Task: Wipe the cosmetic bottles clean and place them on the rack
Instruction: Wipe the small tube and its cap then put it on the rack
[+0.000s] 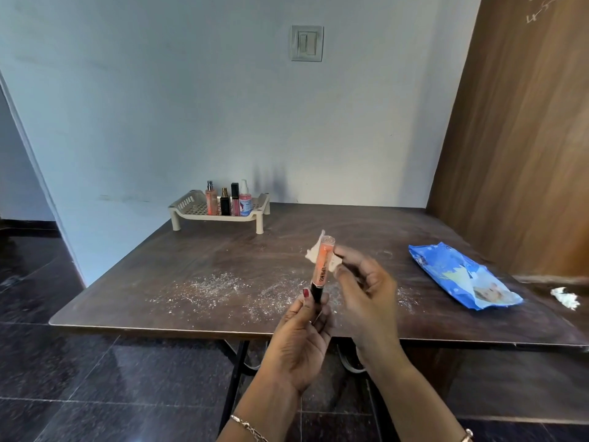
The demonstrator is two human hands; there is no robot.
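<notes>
Lip gloss tube (321, 266) held above table (191, 266) near edge, left hand (302, 339) gripping its black cap; right hand (366, 291) pinching wipe (314, 251) against its top

Left hand (301, 341) holds the lip gloss tube (320, 272) nearly upright while right hand (366, 293) pinches a wipe (312, 252) against it.

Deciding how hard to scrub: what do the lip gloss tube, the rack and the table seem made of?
Lip gloss tube: probably clear glossy plastic; orange contents show through, black cap end. Rack: cream matte plastic, with moulded slots and holes. Table: dark wood-grain top, maybe laminate; cannot tell.
</notes>
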